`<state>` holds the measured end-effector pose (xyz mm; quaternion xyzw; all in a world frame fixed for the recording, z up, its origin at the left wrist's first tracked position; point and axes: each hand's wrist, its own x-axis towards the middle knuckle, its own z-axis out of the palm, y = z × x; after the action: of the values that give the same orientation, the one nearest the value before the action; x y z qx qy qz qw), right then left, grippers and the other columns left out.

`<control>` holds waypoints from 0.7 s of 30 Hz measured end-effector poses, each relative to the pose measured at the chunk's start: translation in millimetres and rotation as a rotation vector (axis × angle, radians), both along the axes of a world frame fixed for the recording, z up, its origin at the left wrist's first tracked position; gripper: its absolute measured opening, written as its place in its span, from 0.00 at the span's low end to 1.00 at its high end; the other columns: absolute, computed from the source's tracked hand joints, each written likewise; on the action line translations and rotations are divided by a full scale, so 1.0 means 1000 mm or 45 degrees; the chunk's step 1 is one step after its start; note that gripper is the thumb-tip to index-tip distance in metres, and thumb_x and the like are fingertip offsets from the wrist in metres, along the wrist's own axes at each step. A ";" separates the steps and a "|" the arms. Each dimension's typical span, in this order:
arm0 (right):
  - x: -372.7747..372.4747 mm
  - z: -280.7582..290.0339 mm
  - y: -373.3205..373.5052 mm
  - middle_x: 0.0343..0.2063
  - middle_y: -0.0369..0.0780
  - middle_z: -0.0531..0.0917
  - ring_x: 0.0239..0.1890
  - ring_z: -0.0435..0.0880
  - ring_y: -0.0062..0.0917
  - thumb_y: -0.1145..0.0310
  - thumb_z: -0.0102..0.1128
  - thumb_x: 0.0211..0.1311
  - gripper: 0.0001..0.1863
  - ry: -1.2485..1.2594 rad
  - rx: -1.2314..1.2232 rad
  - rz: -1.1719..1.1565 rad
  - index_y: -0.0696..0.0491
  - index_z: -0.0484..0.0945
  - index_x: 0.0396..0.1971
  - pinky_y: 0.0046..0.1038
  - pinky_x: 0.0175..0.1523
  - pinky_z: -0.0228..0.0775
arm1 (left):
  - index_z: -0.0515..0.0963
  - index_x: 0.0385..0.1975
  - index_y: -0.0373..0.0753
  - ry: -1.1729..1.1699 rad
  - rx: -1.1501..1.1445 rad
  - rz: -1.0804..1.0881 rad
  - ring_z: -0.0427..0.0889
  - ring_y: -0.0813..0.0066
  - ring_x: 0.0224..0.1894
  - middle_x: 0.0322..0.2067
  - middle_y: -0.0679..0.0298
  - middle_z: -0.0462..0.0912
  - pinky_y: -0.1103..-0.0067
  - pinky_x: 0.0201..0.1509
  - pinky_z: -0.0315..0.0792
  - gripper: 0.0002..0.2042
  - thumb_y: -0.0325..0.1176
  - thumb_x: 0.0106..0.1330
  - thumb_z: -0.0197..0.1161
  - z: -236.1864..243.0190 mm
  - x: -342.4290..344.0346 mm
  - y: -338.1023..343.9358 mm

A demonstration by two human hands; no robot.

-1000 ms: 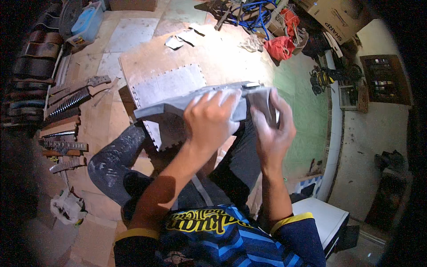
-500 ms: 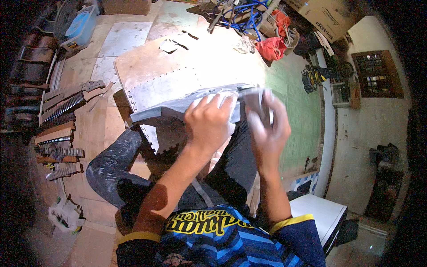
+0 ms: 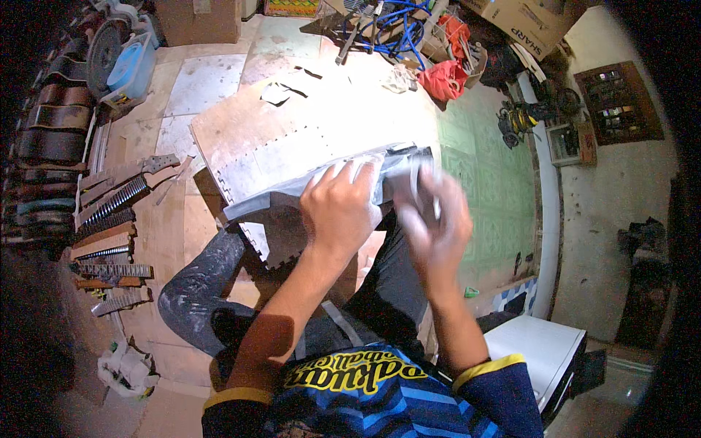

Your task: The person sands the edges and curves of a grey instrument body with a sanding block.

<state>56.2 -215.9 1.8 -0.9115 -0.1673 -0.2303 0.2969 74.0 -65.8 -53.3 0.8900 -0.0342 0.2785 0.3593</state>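
Observation:
A long, angular grey slab (image 3: pixel 274 198), dusty and shaped like a guitar body seen nearly edge-on, rests across my lap. My left hand (image 3: pixel 342 197) is closed over its near edge, with white dust on the fingers. At the slab's right end, my right hand (image 3: pixel 438 223) is smeared by motion. Its fingers are curled round a dark sanding block (image 3: pixel 404 175) with a pale strip over it, pressed to the slab's end. The slab's underside is hidden.
A thin board (image 3: pixel 226 120) lies on the floor ahead. Several guitar necks (image 3: pixel 117 201) lie at the left, beside stacked dark curved pieces (image 3: pixel 58 146). Blue hose (image 3: pixel 412 33) and a red cloth (image 3: pixel 442 82) are at the back; a white cabinet (image 3: pixel 537 347) stands at my right.
My right hand and the block have moved slightly left and nearer along the slab's right end. My left hand keeps its grip. The whole view has shifted a little.

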 end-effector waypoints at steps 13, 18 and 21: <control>-0.007 -0.002 0.002 0.45 0.48 0.85 0.47 0.84 0.42 0.77 0.75 0.44 0.27 -0.034 -0.033 0.054 0.56 0.81 0.50 0.36 0.55 0.74 | 0.85 0.41 0.41 0.013 -0.018 0.003 0.86 0.57 0.37 0.35 0.59 0.86 0.66 0.40 0.80 0.21 0.22 0.44 0.62 -0.002 0.000 0.004; 0.060 0.021 0.017 0.48 0.48 0.85 0.52 0.84 0.35 0.71 0.75 0.51 0.26 0.471 0.391 -0.101 0.61 0.80 0.52 0.34 0.58 0.74 | 0.84 0.42 0.43 0.037 -0.047 -0.002 0.86 0.57 0.37 0.34 0.59 0.86 0.66 0.41 0.80 0.22 0.34 0.42 0.76 0.001 0.001 0.006; 0.062 0.012 -0.018 0.50 0.48 0.84 0.51 0.84 0.30 0.68 0.75 0.56 0.27 0.405 0.559 -0.059 0.64 0.78 0.53 0.31 0.59 0.74 | 0.84 0.42 0.44 0.008 0.003 0.002 0.86 0.58 0.37 0.34 0.60 0.86 0.66 0.41 0.80 0.27 0.41 0.37 0.81 0.003 -0.002 0.004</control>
<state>118.2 -234.1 13.7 -0.8536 -0.0437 -0.1218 0.5047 72.0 -62.1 -50.2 0.8914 -0.0328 0.2758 0.3582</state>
